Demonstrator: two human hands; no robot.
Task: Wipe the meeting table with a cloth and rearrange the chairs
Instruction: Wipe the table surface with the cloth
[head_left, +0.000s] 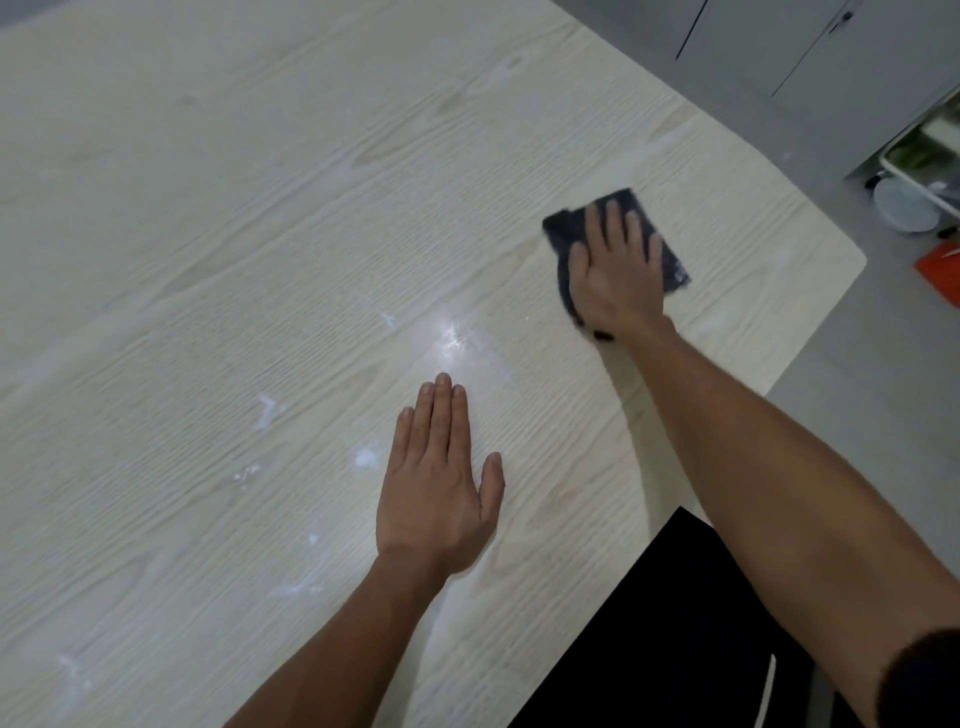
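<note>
From the head view, looking down over the person's arms, a pale wood-grain meeting table (218, 218) fills most of the scene, its rounded corner at the right. The right hand (615, 275) lies flat on a dark folded cloth (623, 205), fingers straight and spread a little, pressing it against the tabletop near that corner; nothing is curled round it. The cloth shows past the fingertips and on both sides of the hand, its edges slightly blurred. The left hand (439, 483) rests palm-down on the bare table, nearer the person and well apart from the cloth, fingers straight and together, thumb out to the side, holding nothing. White smears (366, 457) and specks dot the surface to the left of that hand, and a bright patch of glare (452, 338) sits between the two hands. Beyond the table's corner is a grey floor (883, 364), with grey cabinet doors (753, 41) at the top right and a white-framed trolley (914, 171) at the right edge, a white round thing beneath it. I see no chairs clearly.
</note>
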